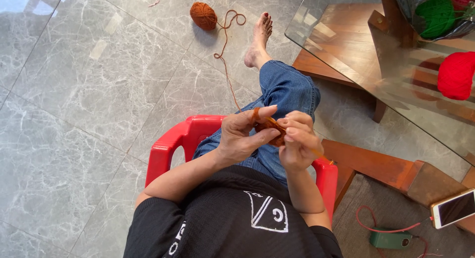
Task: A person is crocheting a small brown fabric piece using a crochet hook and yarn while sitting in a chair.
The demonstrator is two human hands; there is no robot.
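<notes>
I sit on a red plastic chair and look down at my lap. My left hand pinches a small orange-brown crochet piece between thumb and fingers. My right hand is closed around a thin orange crochet hook whose tip is in the piece. A strand of orange-brown yarn runs from my left hand across the floor to an orange-brown yarn ball.
My bare foot rests on the grey marble floor. A glass-topped wooden table on the right carries a red yarn ball and a bag with green yarn. A phone and charger lie lower right.
</notes>
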